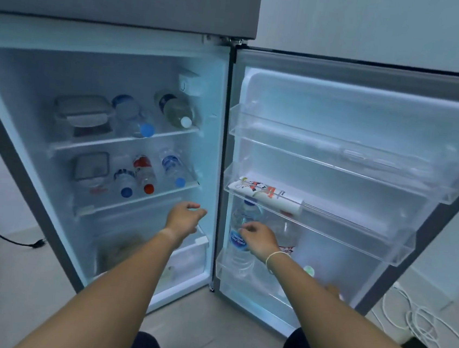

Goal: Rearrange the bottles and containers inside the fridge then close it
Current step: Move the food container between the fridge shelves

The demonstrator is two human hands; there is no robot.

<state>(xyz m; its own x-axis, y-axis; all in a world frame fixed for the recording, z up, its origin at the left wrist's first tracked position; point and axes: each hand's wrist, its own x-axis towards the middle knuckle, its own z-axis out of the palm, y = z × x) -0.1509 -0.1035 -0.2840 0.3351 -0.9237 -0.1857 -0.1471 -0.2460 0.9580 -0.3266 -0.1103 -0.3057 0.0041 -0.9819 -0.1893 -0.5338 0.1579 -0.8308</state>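
Observation:
The fridge [220,144] stands open, its door [371,109] swung to the right. On the top shelf lie a lidded container [83,113] and two bottles [135,118]. The middle shelf holds a smaller container [91,169] and three lying bottles [144,175]. A milk carton [266,193] lies in the middle door rack. My right hand [258,240] rests on a clear water bottle [242,232] standing in the bottom door rack; whether it grips is unclear. My left hand [185,218] hovers empty below the middle shelf, fingers loosely curled.
A crisper drawer [185,257] sits at the fridge bottom. The top door rack [338,154] holds nothing visible. White cables and a black adapter [418,332] lie on the floor at right, a black cord [17,240] at left. My knees show at the bottom edge.

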